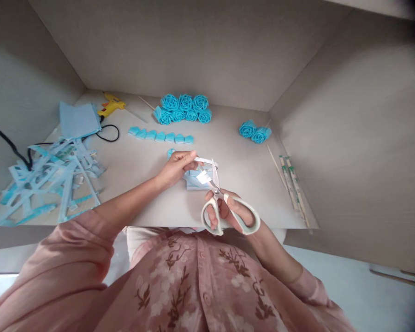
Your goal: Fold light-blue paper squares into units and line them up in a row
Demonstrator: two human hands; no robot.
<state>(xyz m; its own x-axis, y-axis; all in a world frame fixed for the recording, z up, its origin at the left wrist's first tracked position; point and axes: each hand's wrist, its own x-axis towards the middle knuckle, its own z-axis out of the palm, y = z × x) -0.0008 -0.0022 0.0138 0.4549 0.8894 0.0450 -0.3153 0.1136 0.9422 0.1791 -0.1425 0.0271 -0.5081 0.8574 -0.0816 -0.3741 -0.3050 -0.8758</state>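
My right hand [228, 207] has its fingers through the handles of white-handled scissors [216, 192], whose blades stand apart. Between thumb and fingers of my left hand [181, 167] is a narrow white strip [204, 161], reaching right to the blades. A small white piece [204, 177] shows by the lower blade; whether it is loose or attached I cannot tell. Below the hands lies a pale blue folded piece [198, 184], partly covered. A bright blue rolled piece [170, 152] peeks out behind my left hand.
Blue rosettes [185, 109] stand at the back, with two more rosettes [254, 132] at right. A row of blue pieces [161, 136] lies mid-table. Left are a yellow glue gun [112, 105], blue sheets [79, 121] and tangled strips [55, 177]. Wooden sticks [293, 186] lie near the right wall.
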